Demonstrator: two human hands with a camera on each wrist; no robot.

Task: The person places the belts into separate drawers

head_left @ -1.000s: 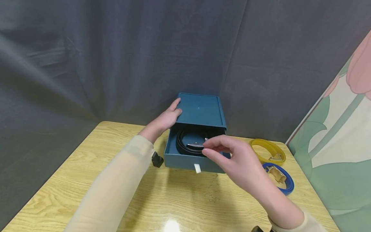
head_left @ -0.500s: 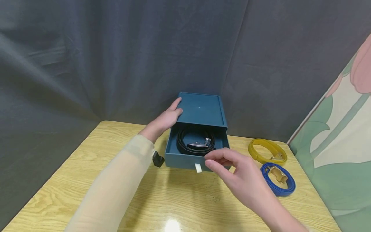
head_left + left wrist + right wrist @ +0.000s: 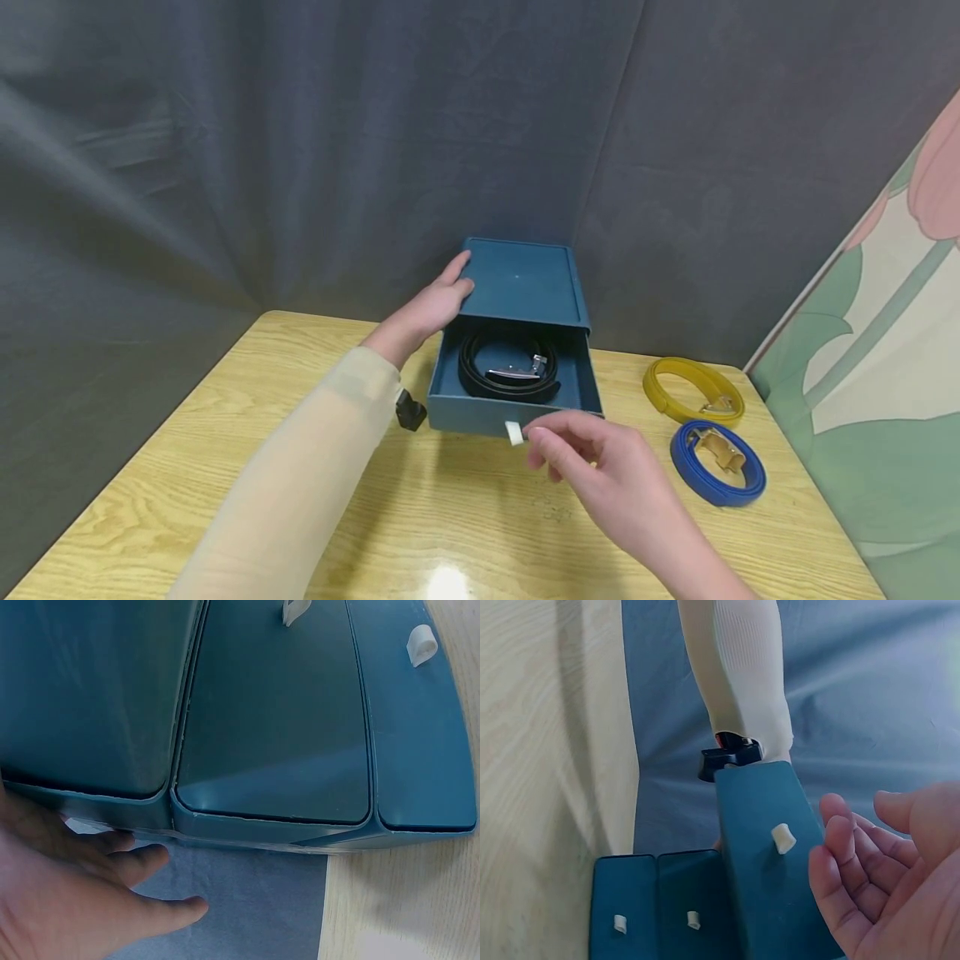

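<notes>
A teal box stands at the table's back, its drawer pulled out toward me. A coiled black belt with a silver buckle lies inside the drawer. My left hand rests flat against the left side of the box's sleeve, fingers straight; the left wrist view shows this hand beside the box. My right hand hovers at the drawer's front with loosely bent fingers, just right of the white pull tab. In the right wrist view the fingers stay apart from the tab.
A coiled yellow belt and a coiled blue belt lie on the wooden table right of the box. Dark curtain hangs behind. A painted panel leans at the right edge.
My right hand drew back from over the belt in the drawer, toward me and down to the drawer's front by the white tab. The left hand and box stayed put.
</notes>
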